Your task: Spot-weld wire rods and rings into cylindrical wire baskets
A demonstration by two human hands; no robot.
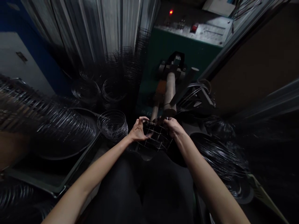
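Between my hands is a round wire frame [159, 139], like a small basket or guard of thin metal rods. My left hand [139, 130] grips its left side, thumb low and fingers curled over the top. At its upper right edge, my right hand [172, 126] is closed on the wire. The frame sits right at the lower end of a spot welder's electrode arms [170, 93], which stick out from a green machine [149, 71]. Whether the wire touches the electrode tip is hard to tell in the dim light.
Stacks of wire rings [113, 124] stand to the left. Further left, many wire grids [65, 124] lie above a green crate [53, 189]. Bundled wire [217, 155] rests on the right. A red lamp [171, 12] glows on top of the machine.
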